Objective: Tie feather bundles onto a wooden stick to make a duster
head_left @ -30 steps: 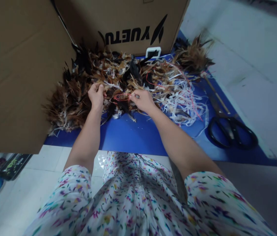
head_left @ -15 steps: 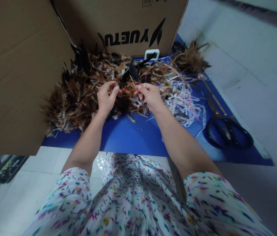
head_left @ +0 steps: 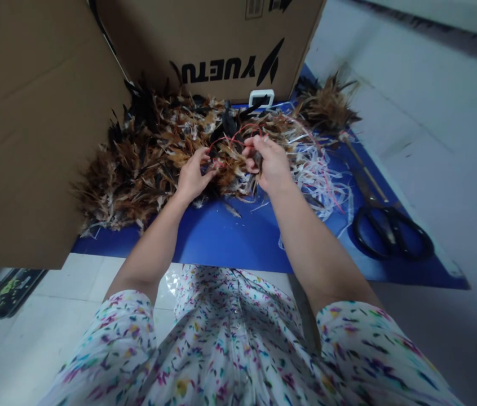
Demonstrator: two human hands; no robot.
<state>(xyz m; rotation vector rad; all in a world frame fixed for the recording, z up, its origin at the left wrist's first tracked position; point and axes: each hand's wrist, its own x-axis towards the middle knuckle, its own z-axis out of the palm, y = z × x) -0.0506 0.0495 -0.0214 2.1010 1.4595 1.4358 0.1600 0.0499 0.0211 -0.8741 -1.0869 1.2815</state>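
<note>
Brown and black feathers (head_left: 137,163) lie in a wide heap on the blue board (head_left: 230,231). My left hand (head_left: 195,175) is at the heap's front, its fingers apart beside a small feather bundle with red string at its base. My right hand (head_left: 270,160) is closed in a pinch on the red string (head_left: 238,135), which loops up between the two hands. Just right of my right hand lies a tangle of white and pink plastic strips (head_left: 317,175).
Cardboard boxes (head_left: 230,34) stand behind and left of the feathers. Black-handled scissors (head_left: 393,232) lie at the right, by a thin stick (head_left: 365,169) with feathers at its far end. A small white-framed device (head_left: 261,98) sits against the back box.
My right hand has moved a little right and the red string now forms wider loops. My left hand has shifted slightly right and down, and its fingers have spread.
</note>
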